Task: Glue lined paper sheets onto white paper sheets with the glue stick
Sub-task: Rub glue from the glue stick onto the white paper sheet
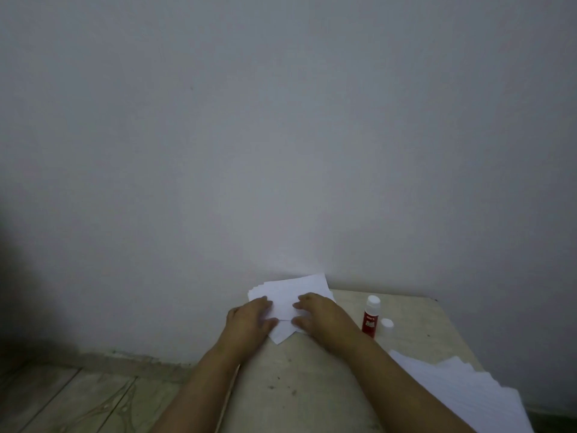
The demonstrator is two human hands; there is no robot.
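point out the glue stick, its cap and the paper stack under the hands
glue stick (369, 324), head view, red label
cap (387, 323), head view, top
paper stack (299, 287), head view, bare top sheet

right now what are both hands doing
Left hand: open, fingers flat, pressing on the paper stack.
Right hand: open, fingers spread, pressing on the same stack. Neither holds the glue stick.

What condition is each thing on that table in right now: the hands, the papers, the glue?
Left hand: flat, pressing on the paper stack.
Right hand: fingers spread, pressing on the same stack.
Paper stack: fanned unevenly at the table's far corner.
Glue stick: upright, uncapped.
Cap: off, standing beside the glue stick.
Loose sheets: lying spread at the table's right edge, untouched.
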